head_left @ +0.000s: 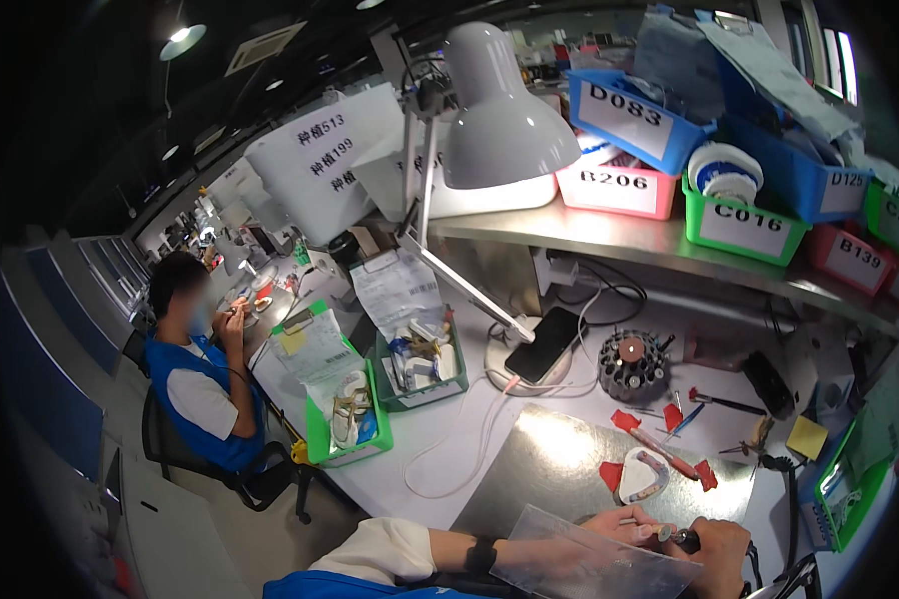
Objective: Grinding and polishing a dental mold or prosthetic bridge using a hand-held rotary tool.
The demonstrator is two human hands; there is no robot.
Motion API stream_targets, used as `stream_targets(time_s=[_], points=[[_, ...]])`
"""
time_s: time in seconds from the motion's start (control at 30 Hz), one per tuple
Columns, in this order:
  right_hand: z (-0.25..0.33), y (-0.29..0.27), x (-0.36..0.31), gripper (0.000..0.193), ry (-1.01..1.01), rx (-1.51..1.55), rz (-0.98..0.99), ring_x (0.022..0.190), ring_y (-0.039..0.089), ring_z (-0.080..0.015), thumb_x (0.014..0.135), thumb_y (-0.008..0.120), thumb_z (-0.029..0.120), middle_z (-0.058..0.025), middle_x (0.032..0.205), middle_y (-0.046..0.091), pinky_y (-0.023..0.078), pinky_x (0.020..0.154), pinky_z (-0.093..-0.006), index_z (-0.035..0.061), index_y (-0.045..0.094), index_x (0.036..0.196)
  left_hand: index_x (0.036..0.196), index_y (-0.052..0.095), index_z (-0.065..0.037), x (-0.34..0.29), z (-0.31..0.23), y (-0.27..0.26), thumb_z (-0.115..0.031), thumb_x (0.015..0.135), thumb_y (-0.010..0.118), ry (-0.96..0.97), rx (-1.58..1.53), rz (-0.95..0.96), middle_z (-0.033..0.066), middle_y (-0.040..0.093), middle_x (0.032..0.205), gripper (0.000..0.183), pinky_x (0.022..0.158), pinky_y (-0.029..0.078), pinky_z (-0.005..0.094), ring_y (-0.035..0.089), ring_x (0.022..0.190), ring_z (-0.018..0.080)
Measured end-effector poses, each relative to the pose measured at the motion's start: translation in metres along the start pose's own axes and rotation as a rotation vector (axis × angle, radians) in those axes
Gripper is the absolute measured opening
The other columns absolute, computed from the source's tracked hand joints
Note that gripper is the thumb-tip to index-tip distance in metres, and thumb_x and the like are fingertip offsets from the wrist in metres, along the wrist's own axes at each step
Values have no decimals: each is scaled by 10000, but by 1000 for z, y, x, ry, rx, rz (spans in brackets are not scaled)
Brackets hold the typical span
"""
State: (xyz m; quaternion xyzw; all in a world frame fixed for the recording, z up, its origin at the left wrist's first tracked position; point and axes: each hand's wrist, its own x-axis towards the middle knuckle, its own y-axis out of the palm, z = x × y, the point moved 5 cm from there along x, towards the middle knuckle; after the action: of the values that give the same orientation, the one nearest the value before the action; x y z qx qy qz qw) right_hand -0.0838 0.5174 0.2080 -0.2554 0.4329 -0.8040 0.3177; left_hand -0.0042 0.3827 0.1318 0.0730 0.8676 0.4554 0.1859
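Observation:
At the lower right, beneath a clear plastic shield [584,559], my two hands meet. My left hand [619,525] is closed in a pinch on a small pale piece [663,533], too small to name. My right hand [721,552] is wrapped round a dark rotary handpiece [687,541], whose tip points left and sits against or very near that piece. Just beyond the hands, a white dental arch model [644,475] lies on a metal sheet [529,459]. Bits of red wax [610,476] and a red-handled tool [669,454] lie around it.
A round bur stand [633,367] and a phone [546,345] on the lamp base [499,369] stand farther back. Case trays, one green [345,457], line the left. Stacked bins fill the shelf [499,228]. A person [205,369] works at the left.

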Motion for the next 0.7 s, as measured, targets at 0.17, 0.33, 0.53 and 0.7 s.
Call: stream_targets(time_s=[0.17, 0.33, 0.53, 0.7], points=[[-6, 5, 2, 403, -18, 13, 51, 600, 593, -386, 773, 703, 415, -184, 633, 595, 447, 555, -456, 38, 567, 730, 1098, 465, -67, 1, -1, -6, -219, 988, 522, 39, 40, 36, 54, 614, 1118, 196, 840, 469, 237, 586, 972, 103], [-4, -10, 3, 258, 74, 204, -13, 633, 603, -403, 803, 699, 295, -176, 666, 614, 468, 592, -455, 60, 627, 880, 1224, 415, -66, -1, 1, -13, -210, 983, 529, -43, -118, 10, 72, 587, 1206, 303, 884, 469, 245, 573, 1071, 123], [-20, -3, 6, 278, 7, 167, -20, 777, 621, -421, 878, 620, 198, -212, 869, 650, 480, 670, -470, 93, 596, 1134, 1251, 405, -64, -4, -3, -7, -195, 968, 553, -36, -110, 74, 70, 571, 1211, 346, 945, 450, 266, 549, 1130, 136], [-30, 1, 4, 384, 146, 36, -25, 820, 624, -426, 884, 635, 250, -241, 891, 647, 481, 689, -480, 100, 569, 1232, 1249, 417, -61, -5, 0, -8, -193, 953, 571, 31, -168, 99, 99, 579, 1206, 359, 967, 448, 285, 553, 1141, 168]])
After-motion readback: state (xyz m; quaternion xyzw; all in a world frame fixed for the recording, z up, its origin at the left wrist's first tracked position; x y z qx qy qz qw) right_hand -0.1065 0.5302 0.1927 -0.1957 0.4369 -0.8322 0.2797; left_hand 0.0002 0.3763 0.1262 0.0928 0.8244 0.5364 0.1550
